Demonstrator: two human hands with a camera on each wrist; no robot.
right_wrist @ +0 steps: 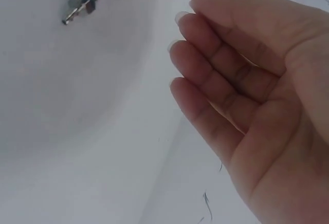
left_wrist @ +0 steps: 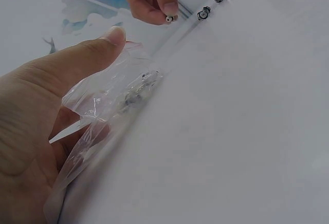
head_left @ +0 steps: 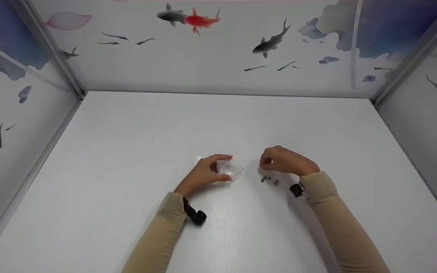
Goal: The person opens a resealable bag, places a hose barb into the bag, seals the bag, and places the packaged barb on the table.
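My left hand point(head_left: 202, 172) holds a small clear plastic bag point(head_left: 230, 167), thumb and fingers at its two sides with its mouth toward the right. Inside the bag, the left wrist view shows a few small metal pieces point(left_wrist: 136, 94), blurred by the film. Off to the right, my right hand point(head_left: 285, 159) is raised over the table. Its thumb and fingertip pinch a small silver-and-dark metal piece point(left_wrist: 170, 18), which the right wrist view hides. Several like pieces point(head_left: 276, 182) lie loose on the table just below that hand; one piece point(right_wrist: 81, 2) shows a thin metal stem.
The white table point(head_left: 127, 121) has walls with painted fish on the left, back and right. Metal posts point(head_left: 396, 68) stand at the back corners. A black strap device point(head_left: 197, 217) sits on the left wrist and another point(head_left: 296, 190) on the right.
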